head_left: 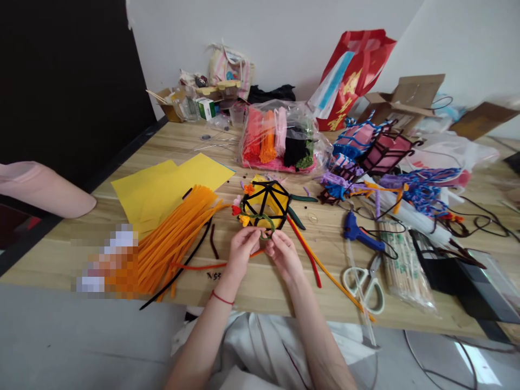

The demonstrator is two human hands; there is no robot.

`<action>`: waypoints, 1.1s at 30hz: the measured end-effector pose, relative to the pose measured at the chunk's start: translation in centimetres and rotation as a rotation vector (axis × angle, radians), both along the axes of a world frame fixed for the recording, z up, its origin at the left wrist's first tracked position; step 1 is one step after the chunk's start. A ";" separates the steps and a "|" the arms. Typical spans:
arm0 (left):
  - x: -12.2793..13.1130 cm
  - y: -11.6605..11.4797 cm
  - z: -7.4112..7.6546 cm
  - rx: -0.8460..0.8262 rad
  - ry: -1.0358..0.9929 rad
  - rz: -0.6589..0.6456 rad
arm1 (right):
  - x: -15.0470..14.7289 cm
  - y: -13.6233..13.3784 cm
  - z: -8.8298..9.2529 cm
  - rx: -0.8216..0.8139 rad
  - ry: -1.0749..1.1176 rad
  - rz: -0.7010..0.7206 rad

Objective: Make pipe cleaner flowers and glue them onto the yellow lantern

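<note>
Our left hand [245, 248] and right hand [285, 254]: 2, both bare | our left wrist: 1 thin red cord bracelet [222, 298], looped snugly | our 2 forearms: bare as far as we see | our lap: pale grey-white cloth [247, 346], loosely creased, 1 thin dark line [296, 364] crossing it

The fuzzy stick [268, 218] pinched in my left hand [242, 252] and right hand [286, 252] is green. Just past my fingertips, the little frame [280, 200] is yellow with black lines that cross into triangles. On its left side, the small flowers [248, 189] are orange, pink, red and yellow. The string [223, 299] on my left wrist is red. Left of my grip, the big bunch [174, 238] is bright orange, and the paper sheets [150, 187] behind it are plain yellow. Right of my grip, the glue gun [361, 234] is blue. Far past my hands, the shopping bag [357, 70] is red with gold writing.
</note>
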State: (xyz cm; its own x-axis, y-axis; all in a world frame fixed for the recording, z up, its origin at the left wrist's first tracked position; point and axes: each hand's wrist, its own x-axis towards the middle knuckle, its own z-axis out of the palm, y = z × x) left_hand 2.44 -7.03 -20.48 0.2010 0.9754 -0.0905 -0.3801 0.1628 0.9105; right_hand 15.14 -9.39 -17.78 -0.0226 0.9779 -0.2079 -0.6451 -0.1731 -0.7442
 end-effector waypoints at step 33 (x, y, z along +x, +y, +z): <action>-5.3 -0.5 5.2 0.359 0.522 0.459 | 1.2 -0.1 1.8 0.151 -0.676 -0.135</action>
State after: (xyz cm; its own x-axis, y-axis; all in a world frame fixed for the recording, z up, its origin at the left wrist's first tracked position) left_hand -2.88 -7.49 -15.26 -0.2111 0.9380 0.2749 0.1536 -0.2459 0.9571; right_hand 16.39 -9.53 -15.94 0.1868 0.9824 0.0049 -0.0415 0.0129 -0.9991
